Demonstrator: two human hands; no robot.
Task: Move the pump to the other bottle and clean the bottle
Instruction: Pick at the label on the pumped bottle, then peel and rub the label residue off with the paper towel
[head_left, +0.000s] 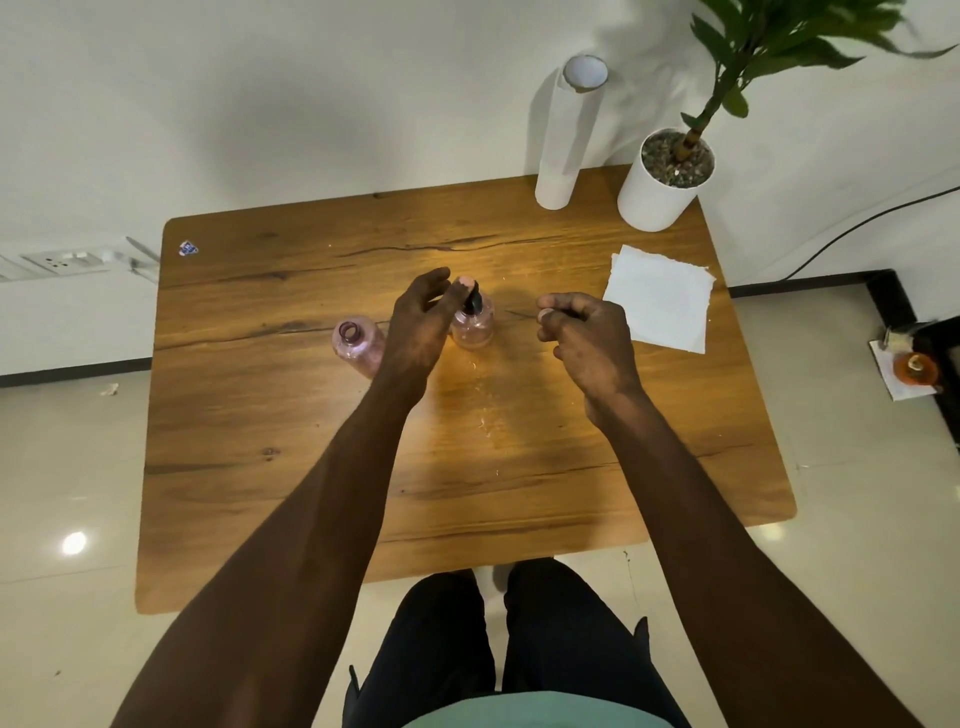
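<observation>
Two small clear pink bottles stand on the wooden table. The left bottle has an open neck with no cap. The right bottle carries a black pump on its neck. My left hand reaches between them, with its fingertips resting on top of the pump head. My right hand hovers to the right of the pumped bottle, its fingers loosely curled and holding nothing. A white paper towel sheet lies flat at the right of the table.
A tall roll of paper towel and a white pot with a green plant stand at the table's far right corner. A few drops of liquid glisten on the wood in front of the bottles. A small sticker marks the far left corner.
</observation>
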